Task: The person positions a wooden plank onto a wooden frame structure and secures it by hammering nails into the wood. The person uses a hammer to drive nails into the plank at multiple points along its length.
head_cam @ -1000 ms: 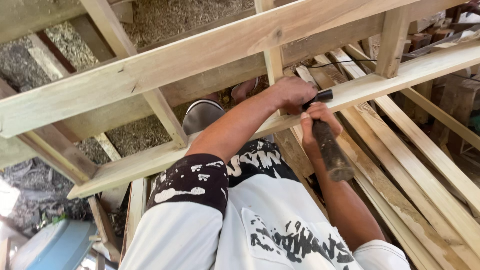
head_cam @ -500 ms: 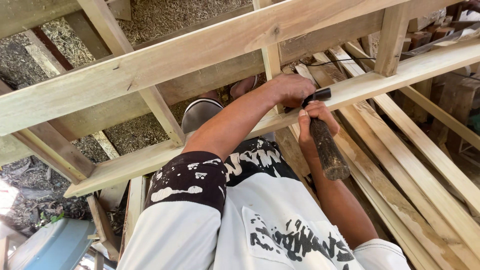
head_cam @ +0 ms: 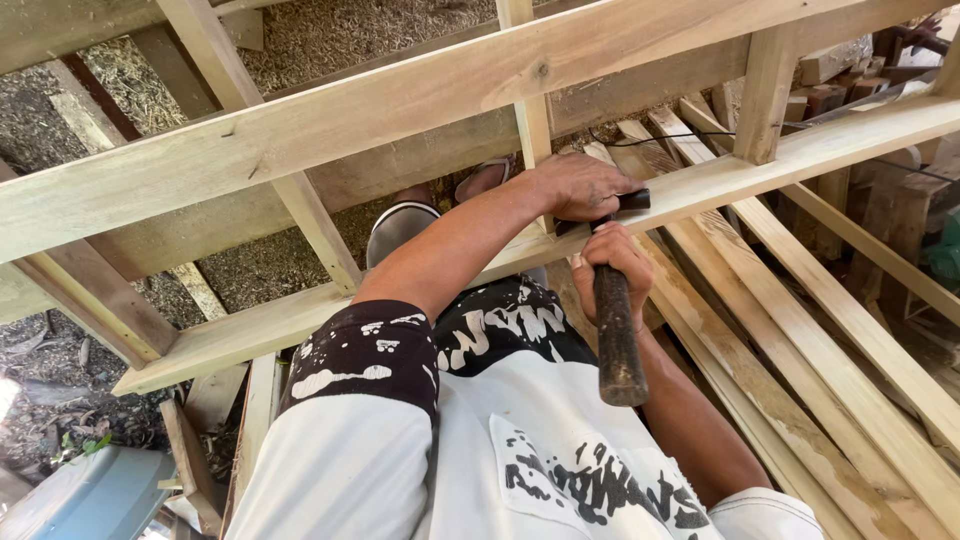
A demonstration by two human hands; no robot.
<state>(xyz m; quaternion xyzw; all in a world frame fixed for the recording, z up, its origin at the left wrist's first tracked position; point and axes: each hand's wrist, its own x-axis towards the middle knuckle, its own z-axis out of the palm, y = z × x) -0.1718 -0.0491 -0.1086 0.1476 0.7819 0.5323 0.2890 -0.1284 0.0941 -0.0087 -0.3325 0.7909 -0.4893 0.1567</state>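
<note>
My right hand [head_cam: 610, 268] grips the dark handle of a hammer [head_cam: 618, 345], which hangs almost straight down toward my chest. The hammer's black head [head_cam: 636, 199] lies against the lower wooden rail [head_cam: 800, 150]. My left hand [head_cam: 578, 186] is curled over that head, pressing it on the rail where an upright slat [head_cam: 532, 120] meets it. What is under the left palm is hidden. A wider upper rail [head_cam: 400, 100] runs parallel behind.
Slanted slats [head_cam: 318, 232] join the two rails. Long planks [head_cam: 800, 330] lie stacked at the right, with wood blocks [head_cam: 830, 65] at the top right. My sandalled foot [head_cam: 400, 225] stands on sawdust-strewn ground under the frame. A grey-blue container [head_cam: 90, 495] sits at bottom left.
The hammer handle has swung lower and nearer to vertical in my right hand. My left hand has stayed on the rail over the head.
</note>
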